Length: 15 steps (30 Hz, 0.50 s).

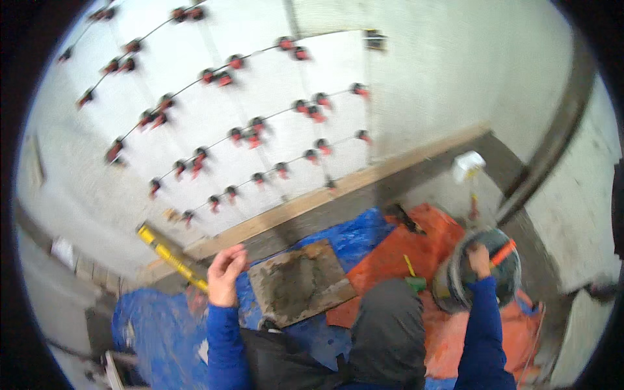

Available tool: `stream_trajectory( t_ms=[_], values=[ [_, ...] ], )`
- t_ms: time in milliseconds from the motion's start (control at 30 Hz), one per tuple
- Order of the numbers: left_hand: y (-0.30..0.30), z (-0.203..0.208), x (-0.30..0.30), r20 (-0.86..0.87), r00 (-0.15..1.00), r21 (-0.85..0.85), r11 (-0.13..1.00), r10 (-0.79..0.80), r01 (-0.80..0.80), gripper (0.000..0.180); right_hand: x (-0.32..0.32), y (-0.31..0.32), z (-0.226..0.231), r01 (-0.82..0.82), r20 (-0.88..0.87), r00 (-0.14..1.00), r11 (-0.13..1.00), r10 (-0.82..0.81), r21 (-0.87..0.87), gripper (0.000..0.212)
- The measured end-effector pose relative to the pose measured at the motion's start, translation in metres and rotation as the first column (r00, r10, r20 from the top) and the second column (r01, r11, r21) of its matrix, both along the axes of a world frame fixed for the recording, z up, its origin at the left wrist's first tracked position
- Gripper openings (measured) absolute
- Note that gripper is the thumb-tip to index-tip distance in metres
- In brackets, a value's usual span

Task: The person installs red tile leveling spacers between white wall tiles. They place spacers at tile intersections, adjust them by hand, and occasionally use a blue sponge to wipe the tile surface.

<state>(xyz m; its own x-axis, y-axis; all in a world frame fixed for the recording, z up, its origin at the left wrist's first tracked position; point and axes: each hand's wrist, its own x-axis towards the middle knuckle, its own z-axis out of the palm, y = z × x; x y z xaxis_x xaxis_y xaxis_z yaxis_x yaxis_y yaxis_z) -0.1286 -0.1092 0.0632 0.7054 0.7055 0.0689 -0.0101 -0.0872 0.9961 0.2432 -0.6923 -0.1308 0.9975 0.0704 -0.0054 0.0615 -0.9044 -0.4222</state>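
Observation:
My left hand (225,275) hangs in the air left of a mortar-smeared board (300,283), its fingers loosely bent and apart, with nothing seen in it. On the right, my right hand (480,261) reaches down into a dark bucket (444,283). Its fingers look closed, but what they hold is hidden inside the bucket. An orange-handled tool (502,253) leans in the bucket right beside that hand. A yellow spirit level (170,255) slants beyond my left hand, close to the wall.
Large white tiles (260,84) with rows of red-and-black levelling clips (253,133) cover the wall above a wooden batten (292,207). Blue sheeting (159,331) and orange sheeting (426,237) lie on the floor. A white container (468,165) stands beyond the bucket, near a dark pipe (552,143).

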Motion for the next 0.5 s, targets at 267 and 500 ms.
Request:
stream_trajectory(
  t_ms=[267, 500],
  values=[
    [-0.001, -0.028, 0.009, -0.11, 0.994, 0.06, 0.998, -0.023, 0.03, 0.024, 0.039, -0.058, -0.19, -0.118, -0.353, 0.935, 0.962, 0.023, -0.248, 0.039],
    [-0.007, -0.038, 0.003, -0.228, 0.971, 0.269, 0.954, -0.071, 0.133, 0.024, 0.046, -0.052, -0.212, -0.06, -0.316, 0.949, 0.989, 0.016, -0.132, 0.035]
  ],
)
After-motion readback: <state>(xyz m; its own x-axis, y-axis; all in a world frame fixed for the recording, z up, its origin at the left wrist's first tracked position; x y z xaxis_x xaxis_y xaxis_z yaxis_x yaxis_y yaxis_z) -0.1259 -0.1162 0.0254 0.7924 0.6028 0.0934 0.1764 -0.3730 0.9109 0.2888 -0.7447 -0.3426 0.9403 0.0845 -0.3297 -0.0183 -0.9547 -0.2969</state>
